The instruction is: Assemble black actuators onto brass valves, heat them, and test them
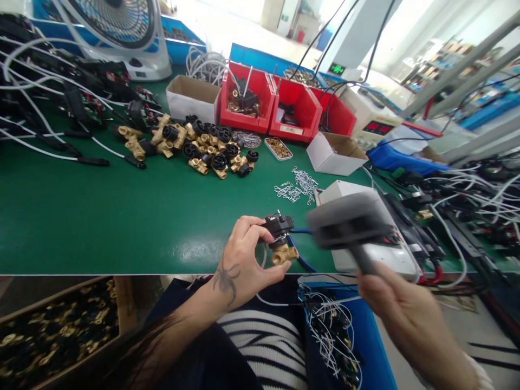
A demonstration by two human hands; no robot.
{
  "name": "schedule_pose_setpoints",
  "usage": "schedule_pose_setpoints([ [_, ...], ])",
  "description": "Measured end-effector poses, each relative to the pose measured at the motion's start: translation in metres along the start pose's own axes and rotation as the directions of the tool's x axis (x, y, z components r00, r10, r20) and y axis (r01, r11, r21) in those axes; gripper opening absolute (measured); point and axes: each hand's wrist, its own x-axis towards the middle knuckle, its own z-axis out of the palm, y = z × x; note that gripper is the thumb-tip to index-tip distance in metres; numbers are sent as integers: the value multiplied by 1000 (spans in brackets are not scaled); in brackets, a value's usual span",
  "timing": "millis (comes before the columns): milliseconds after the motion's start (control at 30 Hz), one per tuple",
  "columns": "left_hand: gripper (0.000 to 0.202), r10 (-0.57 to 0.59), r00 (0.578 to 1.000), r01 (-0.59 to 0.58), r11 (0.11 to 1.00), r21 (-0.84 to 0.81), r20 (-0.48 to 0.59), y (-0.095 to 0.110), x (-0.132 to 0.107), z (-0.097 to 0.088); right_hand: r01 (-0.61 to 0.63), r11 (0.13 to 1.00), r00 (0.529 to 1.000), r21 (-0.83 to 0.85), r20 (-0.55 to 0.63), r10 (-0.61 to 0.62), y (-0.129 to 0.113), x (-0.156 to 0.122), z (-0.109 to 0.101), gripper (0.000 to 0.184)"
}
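At the front edge of the green table, my left hand (244,254) is closed around a brass valve with a black actuator (281,238); thumb and fingers pinch it from below and above. A white cable trails down from it. To the right, my right hand (400,300) grips the handle of a dark hammer (345,219), its broad head blurred by motion and apart from the valve. Small metal clip pins (298,184) lie in a loose pile beyond the valve. A white box-shaped device (345,189) stands partly behind the hammer head.
Brass valve bodies with black caps (211,143) are heaped at the back. Red bins (247,97), a white carton (193,100) and a fan (122,32) stand behind. Cabled parts crowd both sides. Below the edge are a blue crate (379,346) and a box of valves (60,330).
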Motion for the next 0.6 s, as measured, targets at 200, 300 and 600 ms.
schedule_pose_setpoints([
  [200,33,0,1000,0,1000,-3,-2,-1,1,0,4,1000,995,27,-95,-2,-1,-3,-6,44],
  [300,33,12,1000,-12,1000,3,-4,-2,2,1,30,999,991,45,-134,-24,0,-3,-5,44],
  [600,33,3,1000,-3,1000,5,3,-2,3,-1,-57,992,976,112,-201,79,-20,-4,-12,50],
])
